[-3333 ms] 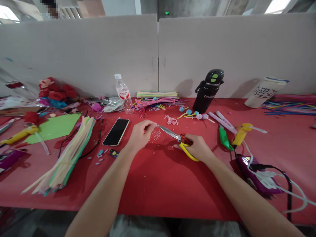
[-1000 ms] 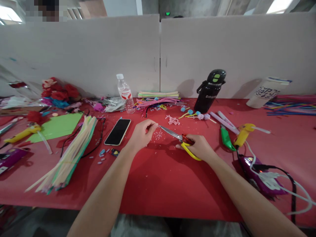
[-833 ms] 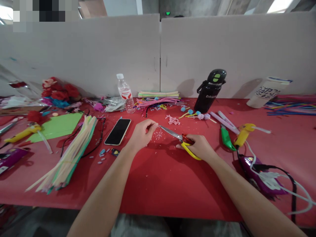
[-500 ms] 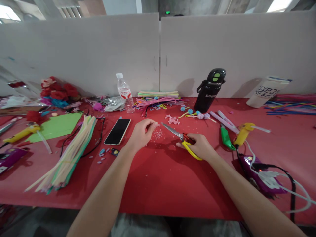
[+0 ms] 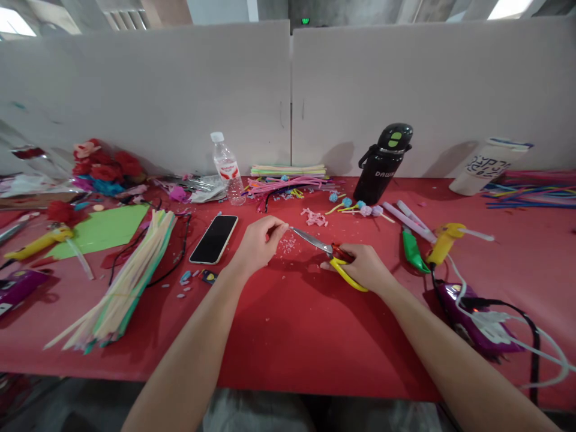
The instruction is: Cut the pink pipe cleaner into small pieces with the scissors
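My left hand (image 5: 260, 243) is closed in a pinch over the middle of the red table. Between thumb and forefinger is a short pale pink pipe cleaner piece, mostly hidden by the fingertips. My right hand (image 5: 363, 268) grips scissors (image 5: 342, 273) with yellow and red handles. Their blades point left, and the tips reach the left fingertips; they look nearly closed. Tiny pale trimmings (image 5: 288, 243) lie scattered below the blades. Just beyond them is a small heap of pink pipe cleaner pieces (image 5: 314, 217).
A phone (image 5: 214, 239) and a bundle of pale pipe cleaners (image 5: 130, 282) lie left. At the back stand a water bottle (image 5: 228, 171) and a black flask (image 5: 382, 165). Right are a yellow glue gun (image 5: 444, 245) and a purple power strip (image 5: 477, 318) with cables.
The scissors have shifted slightly left, bringing their tips to the left fingertips, and the blades look closer together. My left hand has stayed almost still.
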`<state>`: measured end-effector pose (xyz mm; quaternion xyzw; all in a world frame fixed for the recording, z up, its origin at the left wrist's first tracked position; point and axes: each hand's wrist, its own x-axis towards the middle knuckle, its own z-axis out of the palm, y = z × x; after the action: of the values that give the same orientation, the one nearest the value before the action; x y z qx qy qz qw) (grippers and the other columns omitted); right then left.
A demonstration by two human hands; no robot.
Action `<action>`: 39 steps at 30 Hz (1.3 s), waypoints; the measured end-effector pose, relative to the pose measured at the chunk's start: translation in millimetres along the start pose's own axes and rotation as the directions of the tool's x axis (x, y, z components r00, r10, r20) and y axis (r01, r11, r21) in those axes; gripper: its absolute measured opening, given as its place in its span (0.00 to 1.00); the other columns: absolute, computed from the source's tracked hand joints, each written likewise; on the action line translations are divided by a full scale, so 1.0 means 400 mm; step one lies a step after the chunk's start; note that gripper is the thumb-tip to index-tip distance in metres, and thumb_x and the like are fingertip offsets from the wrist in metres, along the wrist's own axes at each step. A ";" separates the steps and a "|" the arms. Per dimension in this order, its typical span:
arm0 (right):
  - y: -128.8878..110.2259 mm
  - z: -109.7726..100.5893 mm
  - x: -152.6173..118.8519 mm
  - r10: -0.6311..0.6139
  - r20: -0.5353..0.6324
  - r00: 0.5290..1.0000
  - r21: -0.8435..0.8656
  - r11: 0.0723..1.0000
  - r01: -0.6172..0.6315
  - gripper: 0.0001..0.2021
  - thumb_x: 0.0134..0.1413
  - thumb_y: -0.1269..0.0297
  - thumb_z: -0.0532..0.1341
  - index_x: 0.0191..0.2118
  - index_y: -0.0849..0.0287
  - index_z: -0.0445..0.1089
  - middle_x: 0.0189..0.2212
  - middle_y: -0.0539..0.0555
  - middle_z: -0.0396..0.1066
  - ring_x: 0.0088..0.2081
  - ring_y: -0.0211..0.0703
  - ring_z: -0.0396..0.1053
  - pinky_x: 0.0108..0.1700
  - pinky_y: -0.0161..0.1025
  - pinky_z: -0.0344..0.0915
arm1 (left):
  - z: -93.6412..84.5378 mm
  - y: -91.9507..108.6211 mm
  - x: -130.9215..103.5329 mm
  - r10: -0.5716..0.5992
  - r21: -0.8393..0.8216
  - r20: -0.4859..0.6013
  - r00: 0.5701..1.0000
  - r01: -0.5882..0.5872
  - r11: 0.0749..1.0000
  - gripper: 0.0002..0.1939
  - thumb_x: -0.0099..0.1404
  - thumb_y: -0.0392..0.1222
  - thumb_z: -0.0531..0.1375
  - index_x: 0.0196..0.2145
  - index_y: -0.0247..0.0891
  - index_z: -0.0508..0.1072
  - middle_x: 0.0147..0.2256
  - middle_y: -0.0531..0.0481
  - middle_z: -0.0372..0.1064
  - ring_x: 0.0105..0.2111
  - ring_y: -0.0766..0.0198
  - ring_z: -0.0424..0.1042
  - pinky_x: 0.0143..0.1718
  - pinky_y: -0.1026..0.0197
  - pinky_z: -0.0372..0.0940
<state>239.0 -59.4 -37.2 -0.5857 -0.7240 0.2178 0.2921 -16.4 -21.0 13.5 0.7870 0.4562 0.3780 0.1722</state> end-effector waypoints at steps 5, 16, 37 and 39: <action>0.000 -0.001 -0.002 0.018 0.009 1.000 0.015 1.000 -0.018 0.24 0.39 0.43 0.64 0.20 0.60 0.57 0.18 0.45 0.48 0.23 0.32 0.45 0.22 0.31 0.45 | -0.006 0.000 0.001 -0.010 -0.006 0.008 1.000 0.010 1.000 0.13 0.66 0.47 0.51 0.32 0.37 0.70 0.29 0.51 0.70 0.29 0.67 0.67 0.31 0.64 0.60; 0.001 0.000 0.000 0.018 0.022 1.000 0.018 1.000 -0.019 0.24 0.40 0.42 0.63 0.20 0.59 0.58 0.18 0.45 0.48 0.23 0.33 0.45 0.21 0.32 0.45 | -0.009 0.002 0.000 -0.020 -0.009 0.016 1.000 0.020 1.000 0.13 0.66 0.47 0.52 0.33 0.37 0.71 0.30 0.50 0.71 0.30 0.66 0.69 0.31 0.64 0.63; -0.003 -0.003 0.002 0.016 0.014 1.000 -0.006 1.000 -0.016 0.26 0.38 0.40 0.63 0.20 0.59 0.55 0.18 0.45 0.48 0.22 0.33 0.45 0.21 0.32 0.44 | -0.010 0.002 0.002 0.001 0.003 0.004 1.000 -0.001 1.000 0.13 0.66 0.46 0.52 0.33 0.37 0.71 0.31 0.49 0.72 0.31 0.65 0.69 0.35 0.62 0.63; -0.004 -0.004 0.002 0.014 0.015 1.000 -0.004 1.000 -0.014 0.26 0.38 0.40 0.63 0.19 0.59 0.55 0.17 0.45 0.47 0.22 0.33 0.45 0.21 0.32 0.44 | -0.012 0.003 0.002 0.001 0.000 0.004 1.000 -0.001 1.000 0.12 0.66 0.46 0.52 0.33 0.37 0.71 0.31 0.49 0.71 0.31 0.65 0.70 0.35 0.62 0.64</action>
<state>238.6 -59.1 -34.8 -0.5898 -0.7224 0.2229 0.2840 -18.9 -21.2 17.6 0.7881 0.4554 0.3763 0.1728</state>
